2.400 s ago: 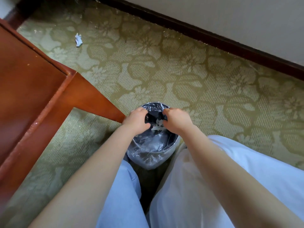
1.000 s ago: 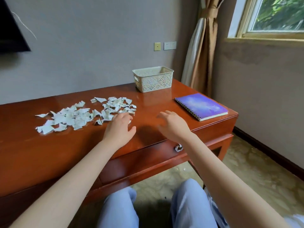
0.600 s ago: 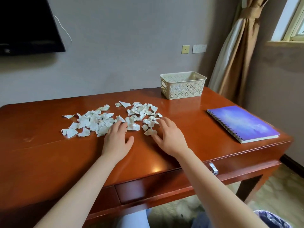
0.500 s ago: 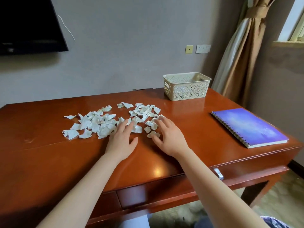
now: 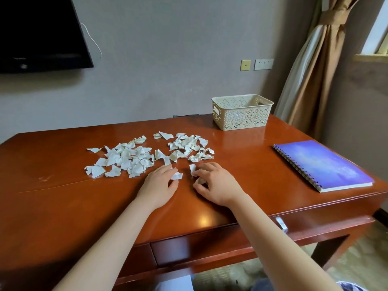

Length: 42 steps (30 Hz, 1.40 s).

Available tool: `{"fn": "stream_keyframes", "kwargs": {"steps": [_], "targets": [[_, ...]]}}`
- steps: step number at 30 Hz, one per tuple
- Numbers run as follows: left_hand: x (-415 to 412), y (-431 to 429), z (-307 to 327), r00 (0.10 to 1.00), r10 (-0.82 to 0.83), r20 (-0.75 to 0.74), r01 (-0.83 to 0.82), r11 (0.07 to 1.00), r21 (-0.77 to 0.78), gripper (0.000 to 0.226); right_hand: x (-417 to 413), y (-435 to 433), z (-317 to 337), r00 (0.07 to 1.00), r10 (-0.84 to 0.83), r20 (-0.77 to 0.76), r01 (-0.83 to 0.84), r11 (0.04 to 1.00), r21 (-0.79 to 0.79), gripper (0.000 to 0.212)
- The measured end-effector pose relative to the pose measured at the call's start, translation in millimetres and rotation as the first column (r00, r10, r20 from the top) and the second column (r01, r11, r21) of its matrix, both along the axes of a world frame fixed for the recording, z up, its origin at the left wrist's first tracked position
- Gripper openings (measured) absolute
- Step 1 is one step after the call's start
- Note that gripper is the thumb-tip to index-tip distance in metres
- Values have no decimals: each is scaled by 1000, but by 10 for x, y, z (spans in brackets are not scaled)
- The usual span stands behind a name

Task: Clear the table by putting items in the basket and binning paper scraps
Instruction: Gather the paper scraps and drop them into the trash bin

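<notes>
Our left hand [image 5: 159, 186] and right hand [image 5: 217, 186] are resting side by side on the near middle of the table [image 5: 63, 208], palms down, with a small gap between them. The right hand is curling its fingers round a small clump of the paper scraps [image 5: 126, 162]. The left hand is laying bent fingers over 1 loose scrap, and we cannot tell whether it is pinching it or only pressing on it.

The scraps are lying just beyond both hands, spreading in a flat band whose long axis is running left to right across the table. The band is splitting into 2 loose clusters: the larger is sitting far-left of the left hand, the smaller directly beyond the right hand. Each hand is therefore facing its own cluster, and we are judging that gathering the scraps toward the near edge is the coming move.

The basket [image 5: 241, 114] is standing at the far right, well apart. The notebook [image 5: 321, 164] is lying to the right of the right hand, its long axis running from far-left to near-right.
</notes>
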<state>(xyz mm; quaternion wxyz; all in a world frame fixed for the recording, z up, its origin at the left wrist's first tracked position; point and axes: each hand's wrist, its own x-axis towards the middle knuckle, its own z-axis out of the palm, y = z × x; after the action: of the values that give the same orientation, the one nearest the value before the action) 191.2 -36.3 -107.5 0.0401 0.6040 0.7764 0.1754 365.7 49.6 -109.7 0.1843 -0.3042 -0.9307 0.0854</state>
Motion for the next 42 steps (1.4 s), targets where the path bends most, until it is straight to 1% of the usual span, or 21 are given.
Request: {"fn": "stream_keyframes", "kwargs": {"steps": [3,5,8,10,12,14,16,18,20,23,25,29,33,36,39,42], "targets": [[15,-88,-10,999,-11,35,11,1000,21,45,74,-66,-40,999,-4,-43,5,1000,23,36],[26,-124,-8,999,-16,28,15,999,44,44,107,-96,-50,996,-5,-87,8,999,37,40],[38,-137,-4,1000,-9,12,8,993,118,43,124,-97,-30,995,-19,-103,27,996,85,38],[39,-113,6,1000,4,-21,0,985,173,48,112,-82,-6,994,-37,-102,47,994,96,46],[23,-58,15,999,28,-44,-19,981,192,57,81,-47,20,995,-40,-91,48,995,90,56],[-12,24,18,998,39,-42,-33,988,151,65,36,1,20,1000,-4,-28,6,997,74,61],[-47,106,5,999,35,-40,-32,998,55,67,-5,48,1,997,37,64,-39,999,22,57],[-57,149,-11,997,15,-79,-18,999,-35,62,-21,78,-20,993,62,101,-64,998,21,51],[-62,157,-23,994,-2,-106,-4,998,-58,54,-15,79,-32,994,62,90,-67,996,54,44],[-79,138,-39,997,-18,-74,19,1000,14,44,3,65,-35,997,50,64,-56,993,104,25],[-69,118,-44,998,-26,-61,30,997,71,36,12,34,-13,998,40,53,-45,994,103,21],[2,93,-20,998,-16,-64,24,992,128,25,14,-26,28,999,5,38,-9,994,108,22],[49,77,15,987,50,-153,-30,991,128,28,26,-41,30,996,-78,45,71,989,130,29],[50,66,15,979,82,-187,-61,991,116,30,33,-49,31,992,-117,35,112,986,122,31],[41,66,12,980,92,-178,-71,990,121,29,47,-42,21,988,-156,3,155,983,103,32],[45,46,19,985,109,-137,-91,987,134,27,68,-19,-3,977,-208,-46,211,973,94,32]]}}
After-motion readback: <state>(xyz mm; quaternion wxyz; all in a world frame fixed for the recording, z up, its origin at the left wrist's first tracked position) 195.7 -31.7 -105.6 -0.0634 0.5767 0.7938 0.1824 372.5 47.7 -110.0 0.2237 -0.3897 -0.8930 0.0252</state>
